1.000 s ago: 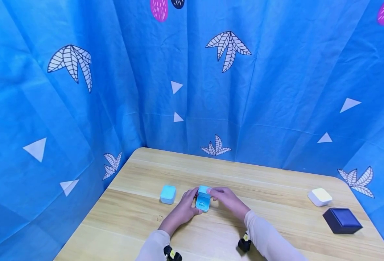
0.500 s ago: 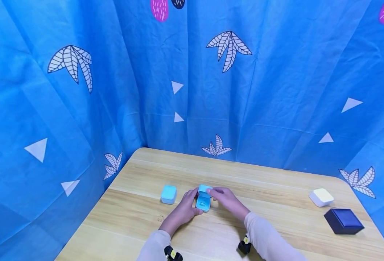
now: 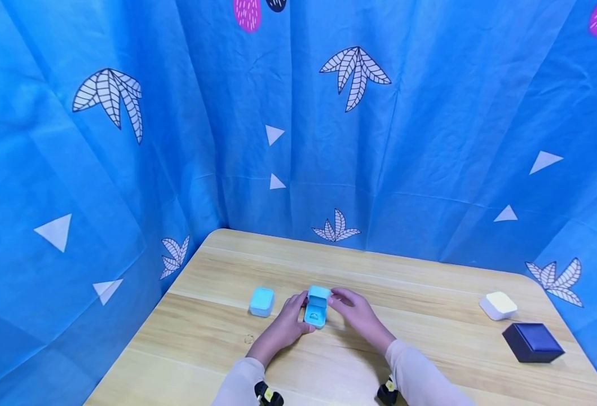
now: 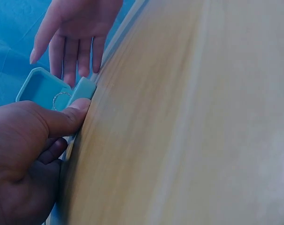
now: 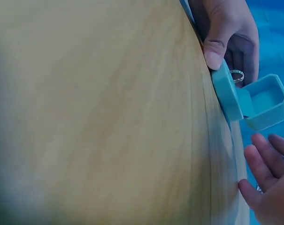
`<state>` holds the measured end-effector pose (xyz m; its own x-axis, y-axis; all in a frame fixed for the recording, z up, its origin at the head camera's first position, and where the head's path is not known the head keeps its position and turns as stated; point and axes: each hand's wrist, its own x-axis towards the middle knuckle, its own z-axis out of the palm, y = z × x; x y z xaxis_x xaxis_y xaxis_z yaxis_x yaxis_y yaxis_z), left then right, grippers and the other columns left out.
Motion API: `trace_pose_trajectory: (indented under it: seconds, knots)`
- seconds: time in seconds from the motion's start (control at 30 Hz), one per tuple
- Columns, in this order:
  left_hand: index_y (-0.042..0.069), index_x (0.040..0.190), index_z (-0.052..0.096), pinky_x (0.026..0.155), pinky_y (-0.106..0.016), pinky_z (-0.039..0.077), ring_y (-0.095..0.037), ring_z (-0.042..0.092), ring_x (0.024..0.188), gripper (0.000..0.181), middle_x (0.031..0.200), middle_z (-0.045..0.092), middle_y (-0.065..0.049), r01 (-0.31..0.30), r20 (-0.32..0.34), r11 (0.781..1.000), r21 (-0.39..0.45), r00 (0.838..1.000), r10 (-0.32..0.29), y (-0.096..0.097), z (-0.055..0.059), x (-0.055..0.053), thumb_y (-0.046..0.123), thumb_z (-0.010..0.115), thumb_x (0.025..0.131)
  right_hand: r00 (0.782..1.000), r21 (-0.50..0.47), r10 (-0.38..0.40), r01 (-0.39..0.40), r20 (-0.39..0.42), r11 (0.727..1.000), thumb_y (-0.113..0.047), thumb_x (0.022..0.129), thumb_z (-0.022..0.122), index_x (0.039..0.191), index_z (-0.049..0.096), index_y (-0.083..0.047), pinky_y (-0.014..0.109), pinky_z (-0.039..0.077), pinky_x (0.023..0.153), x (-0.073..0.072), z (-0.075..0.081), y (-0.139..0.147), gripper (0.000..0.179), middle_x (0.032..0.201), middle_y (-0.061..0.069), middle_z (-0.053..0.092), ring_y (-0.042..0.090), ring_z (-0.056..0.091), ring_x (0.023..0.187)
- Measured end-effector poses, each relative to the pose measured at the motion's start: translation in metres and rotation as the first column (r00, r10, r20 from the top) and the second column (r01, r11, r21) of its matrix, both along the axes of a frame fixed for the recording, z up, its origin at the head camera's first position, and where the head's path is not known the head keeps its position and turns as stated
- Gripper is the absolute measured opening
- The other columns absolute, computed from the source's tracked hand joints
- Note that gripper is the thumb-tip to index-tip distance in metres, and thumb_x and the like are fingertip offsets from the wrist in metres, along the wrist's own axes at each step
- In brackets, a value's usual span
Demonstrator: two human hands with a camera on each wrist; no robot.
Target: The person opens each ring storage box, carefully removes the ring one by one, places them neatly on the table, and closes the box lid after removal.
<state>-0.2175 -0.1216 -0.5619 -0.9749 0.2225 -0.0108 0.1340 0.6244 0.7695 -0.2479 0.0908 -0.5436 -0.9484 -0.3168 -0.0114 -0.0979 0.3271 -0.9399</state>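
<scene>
A turquoise ring box [image 3: 315,323] sits on the table with its lid [image 5: 268,104] raised. Upright in its base is a ring [image 5: 236,76] with a sparkling band. My left hand [image 3: 286,324] holds the base from the left, thumb at the front corner; the left wrist view shows the thumb [image 4: 72,117] pressed on the base. My right hand [image 3: 354,314] is just right of the raised lid, holding nothing. Its fingers are extended in the left wrist view, and the right wrist view shows a small gap between most of them and the lid.
A second turquoise box [image 3: 261,302], closed, stands left of my left hand. Far right on the wooden table [image 3: 405,282] are a white box with a cream top [image 3: 498,306] and a dark navy box [image 3: 534,343]. A blue patterned curtain [image 3: 430,141] hangs behind the table.
My right hand has let go of the ring box lid and moved slightly right. The lid now stands raised on its own. My left hand keeps its hold on the base.
</scene>
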Motion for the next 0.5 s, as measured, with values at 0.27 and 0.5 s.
trace_pose_trajectory:
  seconds: [0.27,0.5]
  knots:
    - [0.007,0.151,0.024,0.112,-0.049,0.028,-0.031,0.03,0.138,0.086,0.146,0.038,-0.011,-0.005,-0.004,1.0,-0.005,1.0,0.005,0.0,0.0,0.0,0.02,0.074,0.082,0.991,-0.001,-0.088,0.088,-0.104,0.996,-0.021,0.09,0.066,0.116,0.065,-0.005,0.031,0.051,0.085,0.023,0.017,-0.002,0.031,0.105,0.007,0.065,0.022,0.059,0.097]
    - [0.009,0.152,0.023,0.112,-0.05,0.029,-0.03,0.03,0.138,0.085,0.145,0.039,-0.01,-0.002,-0.003,1.0,-0.006,1.0,0.002,-0.001,-0.003,0.0,0.022,0.073,0.084,0.983,0.055,-0.063,0.073,-0.173,0.996,-0.02,0.088,0.069,0.107,0.069,-0.013,0.023,0.051,0.068,0.031,0.002,-0.009,0.02,0.098,-0.002,0.065,0.016,0.058,0.086]
